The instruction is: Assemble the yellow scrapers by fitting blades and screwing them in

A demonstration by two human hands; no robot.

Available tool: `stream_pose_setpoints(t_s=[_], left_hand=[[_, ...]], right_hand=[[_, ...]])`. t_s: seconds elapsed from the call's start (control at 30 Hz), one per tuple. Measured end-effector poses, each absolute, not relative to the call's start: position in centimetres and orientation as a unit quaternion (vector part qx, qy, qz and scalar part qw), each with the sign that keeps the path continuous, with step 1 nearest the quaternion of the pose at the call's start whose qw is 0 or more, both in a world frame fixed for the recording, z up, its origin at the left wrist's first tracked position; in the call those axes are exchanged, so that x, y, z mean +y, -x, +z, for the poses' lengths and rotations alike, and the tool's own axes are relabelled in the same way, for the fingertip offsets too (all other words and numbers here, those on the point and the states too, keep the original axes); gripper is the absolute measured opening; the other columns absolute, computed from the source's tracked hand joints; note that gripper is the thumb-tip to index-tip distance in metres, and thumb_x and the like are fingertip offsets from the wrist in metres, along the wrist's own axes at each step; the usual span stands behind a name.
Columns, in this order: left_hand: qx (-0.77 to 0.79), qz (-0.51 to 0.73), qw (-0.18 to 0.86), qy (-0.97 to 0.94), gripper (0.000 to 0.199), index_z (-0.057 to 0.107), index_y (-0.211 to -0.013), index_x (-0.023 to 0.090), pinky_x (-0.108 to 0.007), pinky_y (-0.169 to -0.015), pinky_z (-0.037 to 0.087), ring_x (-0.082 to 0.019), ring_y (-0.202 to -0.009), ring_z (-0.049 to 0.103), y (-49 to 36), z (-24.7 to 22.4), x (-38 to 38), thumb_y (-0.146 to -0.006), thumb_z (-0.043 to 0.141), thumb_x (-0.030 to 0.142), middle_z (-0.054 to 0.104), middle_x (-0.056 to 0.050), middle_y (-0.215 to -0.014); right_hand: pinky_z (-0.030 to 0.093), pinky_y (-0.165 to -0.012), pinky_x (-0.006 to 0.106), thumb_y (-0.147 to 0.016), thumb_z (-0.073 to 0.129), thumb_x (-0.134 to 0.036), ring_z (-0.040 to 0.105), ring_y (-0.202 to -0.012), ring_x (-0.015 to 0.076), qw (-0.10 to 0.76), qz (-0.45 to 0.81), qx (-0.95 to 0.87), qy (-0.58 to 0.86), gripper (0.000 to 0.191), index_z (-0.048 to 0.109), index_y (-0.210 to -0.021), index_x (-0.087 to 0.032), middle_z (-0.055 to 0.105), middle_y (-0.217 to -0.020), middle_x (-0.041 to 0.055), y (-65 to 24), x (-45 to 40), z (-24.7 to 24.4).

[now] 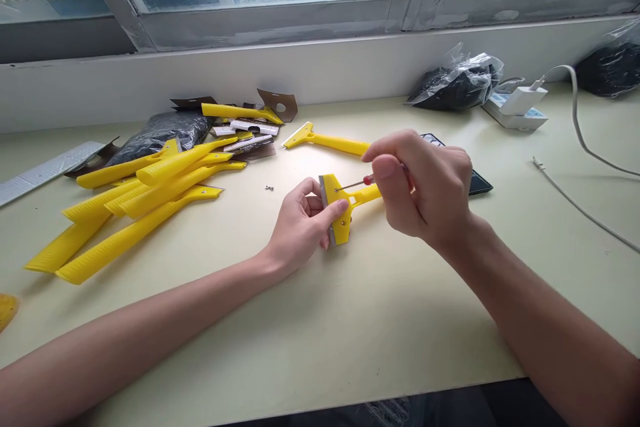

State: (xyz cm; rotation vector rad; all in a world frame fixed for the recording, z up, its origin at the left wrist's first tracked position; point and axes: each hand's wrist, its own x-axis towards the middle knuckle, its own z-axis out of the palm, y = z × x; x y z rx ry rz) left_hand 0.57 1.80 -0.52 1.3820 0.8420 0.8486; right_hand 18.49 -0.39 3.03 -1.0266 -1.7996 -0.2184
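My left hand (305, 220) grips the head of a yellow scraper (342, 223), thumb on top and fingers beneath. A metal blade runs along the scraper's left edge, and its handle passes behind my right hand (425, 187). That hand is closed around a screwdriver (369, 179) with a red handle, most of it hidden by the fingers. The screwdriver's thin shaft points left, its tip at a screw in the upper part of the scraper head. A few tiny metal screws (269, 187) lie on the table left of my hands.
Several yellow scrapers (150, 203) are piled at the left. Another scraper (335, 142) lies behind my hands, near a dark flat object (480, 184). Black-filled plastic bags (453, 83), a power strip (517, 112) and a white cable (580, 203) are toward the back right.
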Motion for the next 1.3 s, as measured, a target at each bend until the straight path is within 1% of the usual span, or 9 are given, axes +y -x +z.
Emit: stream_pose_setpoints(t_s=[0.1,0.17,0.3,0.4,0.67,0.8,0.93,1.13,1.3], left_hand=[[0.367,0.371,0.611,-0.595,0.035,0.041,-0.083,0.022,-0.02,-0.037,0.04,-0.01,-0.042,0.055,-0.6,-0.5,1.8,-0.089,0.073,0.036,0.066,0.002,-0.068],[0.368,0.372,0.612,-0.593,0.034,0.041,-0.082,0.022,-0.02,-0.037,0.04,-0.008,-0.039,0.051,-0.6,-0.5,1.9,-0.089,0.072,0.034,0.066,0.003,-0.067],[0.37,0.372,0.615,-0.589,0.033,0.042,-0.083,0.021,-0.02,-0.038,0.041,-0.007,-0.038,0.05,-0.6,-0.4,1.9,-0.089,0.072,0.033,0.067,0.003,-0.065],[0.368,0.372,0.618,-0.587,0.031,0.043,-0.083,0.021,-0.021,-0.038,0.041,-0.008,-0.038,0.051,-0.5,-0.5,2.0,-0.089,0.072,0.032,0.067,0.003,-0.066],[0.376,0.379,0.607,-0.589,0.024,0.047,-0.088,0.021,-0.02,-0.036,0.036,-0.007,-0.036,0.048,-0.6,-0.5,2.0,-0.09,0.07,0.027,0.064,0.004,-0.062],[0.372,0.383,0.605,-0.591,0.026,0.045,-0.087,0.021,-0.02,-0.037,0.036,-0.007,-0.037,0.047,-0.6,-0.6,2.2,-0.09,0.07,0.028,0.063,0.004,-0.061],[0.366,0.381,0.599,-0.602,0.03,0.043,-0.084,0.022,-0.021,-0.038,0.035,-0.007,-0.038,0.048,-0.5,-0.9,2.3,-0.089,0.071,0.03,0.063,0.004,-0.062],[0.371,0.374,0.59,-0.612,0.03,0.043,-0.084,0.022,-0.021,-0.04,0.035,-0.008,-0.039,0.048,-0.4,-1.1,2.2,-0.09,0.071,0.032,0.054,0.007,-0.056],[0.363,0.359,0.598,-0.617,0.025,0.049,-0.09,0.021,-0.021,-0.039,0.038,-0.008,-0.043,0.05,-0.5,-0.8,1.9,-0.089,0.072,0.033,0.064,0.002,-0.066]], right_hand=[[0.034,-0.05,0.028,-0.102,0.046,-0.024,0.058,-0.055,0.0125,0.477,-0.171,-0.785,0.357,0.019,0.058,-0.088,-0.024,0.06,-0.063,-0.0019,-18.8,-0.4,3.2],[0.034,-0.05,0.028,-0.102,0.043,-0.022,0.058,-0.057,0.012,0.458,-0.19,-0.799,0.341,0.017,0.057,-0.091,-0.023,0.06,-0.067,-0.0021,-19.0,-0.3,3.2],[0.033,-0.048,0.027,-0.1,0.047,-0.023,0.052,-0.055,0.0113,0.436,-0.2,-0.812,0.333,0.009,0.054,-0.096,-0.024,0.056,-0.069,-0.0029,-19.0,-0.3,3.2],[0.033,-0.047,0.026,-0.099,0.051,-0.021,0.05,-0.054,0.0107,0.447,-0.179,-0.818,0.316,0.006,0.055,-0.096,-0.024,0.057,-0.071,-0.0029,-18.8,-0.3,3.1],[0.042,-0.049,0.025,-0.099,0.06,-0.026,0.05,-0.048,0.0094,0.49,-0.157,-0.785,0.345,0.022,0.06,-0.077,-0.024,0.067,-0.065,-0.0024,-17.6,-0.7,3.2],[0.043,-0.049,0.024,-0.097,0.066,-0.031,0.05,-0.047,0.0088,0.496,-0.131,-0.784,0.349,0.022,0.065,-0.076,-0.024,0.067,-0.062,-0.0033,-17.5,-0.8,3.3],[0.042,-0.047,0.023,-0.09,0.075,-0.033,0.048,-0.046,0.0079,0.521,-0.099,-0.777,0.339,0.023,0.068,-0.072,-0.022,0.061,-0.055,-0.0047,-17.3,-0.8,3.2],[0.036,-0.043,0.023,-0.088,0.077,-0.041,0.04,-0.042,0.0073,0.54,-0.133,-0.749,0.36,0.039,0.061,-0.058,-0.022,0.047,-0.046,-0.0061,-16.7,-0.8,3.0],[0.03,-0.041,0.026,-0.09,0.074,-0.04,0.033,-0.041,0.0074,0.551,-0.204,-0.718,0.373,0.049,0.054,-0.049,-0.021,0.04,-0.041,-0.0067,-17.1,-0.8,3.5]])
